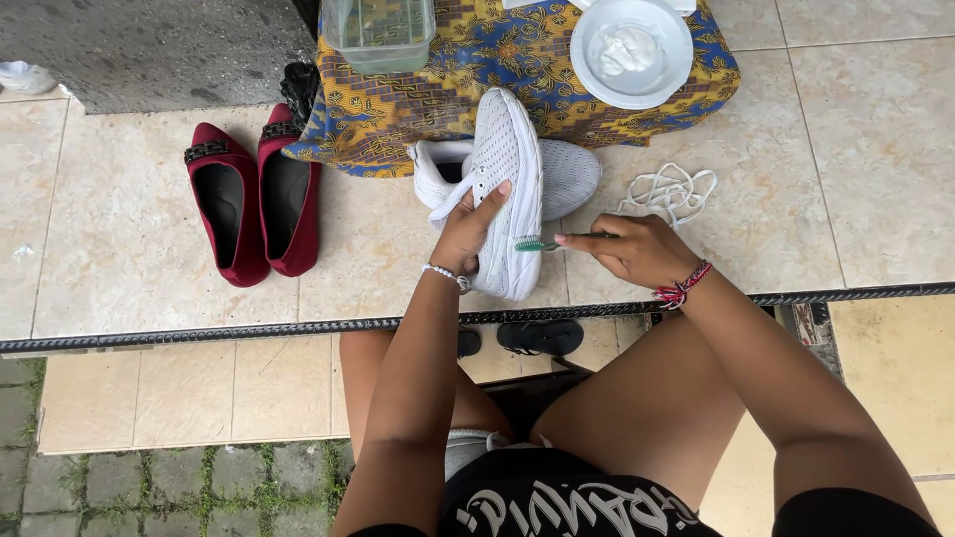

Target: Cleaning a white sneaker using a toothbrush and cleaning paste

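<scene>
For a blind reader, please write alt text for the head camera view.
The left hand holds a white sneaker on edge while the right hand brushes its sole edge with a green toothbrush. Nearby on the tiled floor lie another white sneaker, white laces and red flat shoes.

L hand [466,231]: fingers curled, gripping, pointing 1 o'clock | R hand [637,249]: pinch grip, pointing 9 o'clock | both forearms extended fwd
</scene>
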